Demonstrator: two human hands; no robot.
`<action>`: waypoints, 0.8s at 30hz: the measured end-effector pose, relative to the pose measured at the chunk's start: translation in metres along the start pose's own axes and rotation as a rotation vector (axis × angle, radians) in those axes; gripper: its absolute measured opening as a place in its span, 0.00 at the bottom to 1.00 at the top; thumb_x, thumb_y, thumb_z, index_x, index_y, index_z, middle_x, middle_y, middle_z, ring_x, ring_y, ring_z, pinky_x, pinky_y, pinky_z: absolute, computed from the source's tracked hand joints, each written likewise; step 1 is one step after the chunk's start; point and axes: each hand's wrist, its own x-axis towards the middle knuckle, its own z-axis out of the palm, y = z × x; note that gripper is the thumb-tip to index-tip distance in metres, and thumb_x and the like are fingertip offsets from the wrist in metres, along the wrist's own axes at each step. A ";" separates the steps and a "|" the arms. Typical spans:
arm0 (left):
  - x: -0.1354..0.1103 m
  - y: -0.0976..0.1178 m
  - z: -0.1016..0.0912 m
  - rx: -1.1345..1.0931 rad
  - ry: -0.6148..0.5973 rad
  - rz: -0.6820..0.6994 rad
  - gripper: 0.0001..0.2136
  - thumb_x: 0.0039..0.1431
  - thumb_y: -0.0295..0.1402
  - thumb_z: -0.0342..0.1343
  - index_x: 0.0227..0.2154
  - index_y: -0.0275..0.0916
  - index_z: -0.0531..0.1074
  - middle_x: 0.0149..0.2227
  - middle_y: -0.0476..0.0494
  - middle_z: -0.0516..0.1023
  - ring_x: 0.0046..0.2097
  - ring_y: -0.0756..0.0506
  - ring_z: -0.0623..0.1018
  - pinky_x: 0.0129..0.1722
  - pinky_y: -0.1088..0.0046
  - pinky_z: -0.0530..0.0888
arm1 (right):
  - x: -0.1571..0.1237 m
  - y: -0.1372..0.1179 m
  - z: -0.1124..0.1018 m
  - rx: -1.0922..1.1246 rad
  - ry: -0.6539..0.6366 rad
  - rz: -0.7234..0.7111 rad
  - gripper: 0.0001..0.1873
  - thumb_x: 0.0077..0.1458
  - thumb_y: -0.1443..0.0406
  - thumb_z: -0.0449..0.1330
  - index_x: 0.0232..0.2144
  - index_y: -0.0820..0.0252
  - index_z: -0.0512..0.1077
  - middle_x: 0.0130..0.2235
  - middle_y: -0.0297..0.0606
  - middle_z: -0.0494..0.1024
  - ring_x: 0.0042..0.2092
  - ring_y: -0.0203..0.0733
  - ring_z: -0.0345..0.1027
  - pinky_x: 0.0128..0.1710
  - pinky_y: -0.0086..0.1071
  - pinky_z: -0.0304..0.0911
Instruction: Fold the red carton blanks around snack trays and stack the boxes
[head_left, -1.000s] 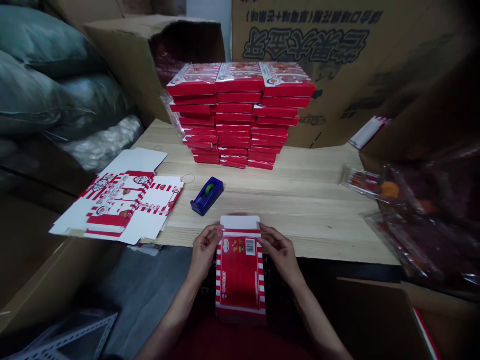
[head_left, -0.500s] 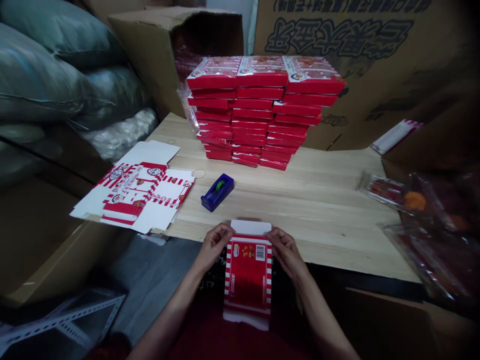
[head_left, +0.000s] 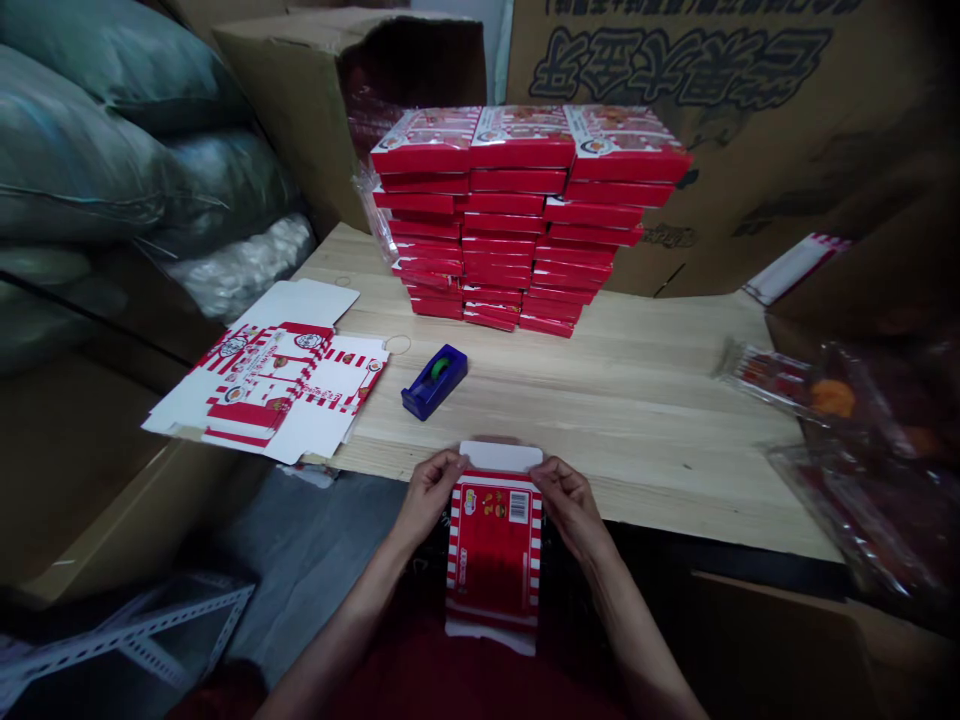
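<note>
A red-and-white printed cardboard box [head_left: 495, 555] is held in front of my body at the table's near edge, its barcode side facing up. Its white end flap [head_left: 501, 457] stands out at the far end, and another white flap shows at the near end. My left hand [head_left: 433, 490] pinches the far left corner by the flap. On the opposite corner, my right hand [head_left: 566, 497] grips with thumb and fingers. Just beyond the box, a blue tape dispenser [head_left: 435, 383] with a green core sits on the wooden table [head_left: 637, 400].
Stacked red boxes [head_left: 502, 220] rise at the back of the table. Flat printed box blanks [head_left: 270, 385] lie at the left edge. Clear plastic packets [head_left: 780, 380] lie at the right. Large cartons [head_left: 720, 170] stand behind, and stuffed sacks [head_left: 75, 150] are piled on the left.
Both hands keep their hold on the box corners, almost unmoved. The whole view has shifted very slightly.
</note>
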 end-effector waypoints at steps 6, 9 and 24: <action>0.018 -0.008 0.008 -0.252 0.120 -0.115 0.26 0.52 0.39 0.71 0.53 0.43 0.71 0.31 0.51 0.82 0.30 0.47 0.79 0.34 0.72 0.74 | 0.019 0.000 0.001 0.063 0.036 0.058 0.31 0.42 0.56 0.78 0.49 0.46 0.74 0.41 0.32 0.85 0.37 0.44 0.80 0.40 0.38 0.72; 0.024 -0.003 0.003 -0.353 0.007 -0.240 0.22 0.48 0.32 0.71 0.48 0.38 0.77 0.36 0.45 0.85 0.33 0.45 0.82 0.37 0.70 0.76 | 0.023 -0.011 -0.002 0.053 -0.100 0.173 0.34 0.42 0.56 0.77 0.54 0.47 0.76 0.45 0.37 0.86 0.45 0.50 0.81 0.45 0.42 0.73; 0.019 0.011 -0.019 0.174 -0.303 0.071 0.15 0.64 0.43 0.62 0.46 0.39 0.84 0.55 0.37 0.82 0.60 0.35 0.78 0.63 0.57 0.69 | 0.011 -0.003 -0.019 -0.230 -0.210 -0.039 0.19 0.52 0.48 0.72 0.42 0.49 0.85 0.54 0.41 0.83 0.58 0.56 0.75 0.61 0.51 0.67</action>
